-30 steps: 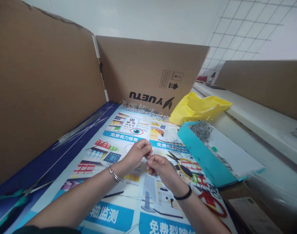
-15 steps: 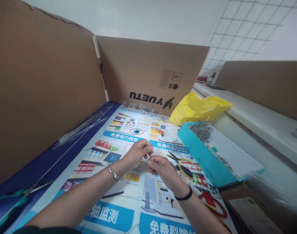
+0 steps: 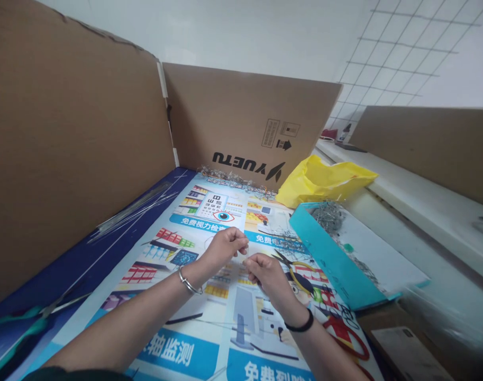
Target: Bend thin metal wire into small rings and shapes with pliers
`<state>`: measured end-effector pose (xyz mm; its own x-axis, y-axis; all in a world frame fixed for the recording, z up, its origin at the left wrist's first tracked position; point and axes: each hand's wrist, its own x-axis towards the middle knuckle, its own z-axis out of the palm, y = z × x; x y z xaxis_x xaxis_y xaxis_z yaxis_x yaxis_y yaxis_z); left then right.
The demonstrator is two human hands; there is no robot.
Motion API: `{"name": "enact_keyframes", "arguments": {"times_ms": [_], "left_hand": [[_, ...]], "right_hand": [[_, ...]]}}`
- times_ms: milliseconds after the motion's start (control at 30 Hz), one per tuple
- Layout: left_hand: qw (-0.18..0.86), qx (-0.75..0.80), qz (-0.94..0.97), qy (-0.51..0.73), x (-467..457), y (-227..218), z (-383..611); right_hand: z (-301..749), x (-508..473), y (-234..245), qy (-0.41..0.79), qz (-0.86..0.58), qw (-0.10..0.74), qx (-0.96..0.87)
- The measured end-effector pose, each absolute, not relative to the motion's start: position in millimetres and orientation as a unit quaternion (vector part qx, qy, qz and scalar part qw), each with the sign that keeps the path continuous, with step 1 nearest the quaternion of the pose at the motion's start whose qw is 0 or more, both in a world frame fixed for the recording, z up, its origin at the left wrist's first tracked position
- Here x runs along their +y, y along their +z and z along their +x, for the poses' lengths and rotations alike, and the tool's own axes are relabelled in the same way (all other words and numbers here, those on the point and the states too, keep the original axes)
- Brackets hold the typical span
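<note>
Over the middle of the printed poster (image 3: pixel 235 275), my left hand (image 3: pixel 226 247) is closed in a pinch, thumb against fingers. My right hand (image 3: pixel 264 269), just below and to the right of it, pinches too. Between the two sets of fingertips runs a short piece of thin wire (image 3: pixel 248 253), too fine to make out in detail. A faint loop of wire shows just left of my left hand. To the right of my right hand lie pliers (image 3: pixel 292 260) with yellow handles. Thin wire pieces (image 3: pixel 291 242) are scattered on the poster behind them.
A turquoise box lid (image 3: pixel 324 259) holds tangled wire (image 3: pixel 329 217); a yellow bag (image 3: pixel 322 180) stands behind it. Cardboard walls (image 3: pixel 241 116) rise at the back and left. Teal-handled scissors (image 3: pixel 35 323) lie front left, clear strips (image 3: pixel 132 211) beyond them. Wire bits (image 3: pixel 237 177) line the back.
My hands have drawn slightly apart, the right one shifting a little to the right. The thin wire between the fingertips shows more plainly. The view has tilted slightly.
</note>
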<state>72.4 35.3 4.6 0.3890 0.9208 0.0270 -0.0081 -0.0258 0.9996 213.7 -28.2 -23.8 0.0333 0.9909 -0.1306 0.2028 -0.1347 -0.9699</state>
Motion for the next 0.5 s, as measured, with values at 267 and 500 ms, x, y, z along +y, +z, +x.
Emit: {"name": "enact_keyframes", "arguments": {"times_ms": [267,500], "left_hand": [[0.573,0.388,0.572,0.440,42.6,7.7,67.8],[0.564,0.396,0.573,0.444,41.7,11.3,65.7]], "right_hand": [[230.3,-27.8,-18.1,0.339,-0.650,0.330,-0.594],[218.8,-58.3,-7.7,0.180,-0.673,0.135,-0.705]]}}
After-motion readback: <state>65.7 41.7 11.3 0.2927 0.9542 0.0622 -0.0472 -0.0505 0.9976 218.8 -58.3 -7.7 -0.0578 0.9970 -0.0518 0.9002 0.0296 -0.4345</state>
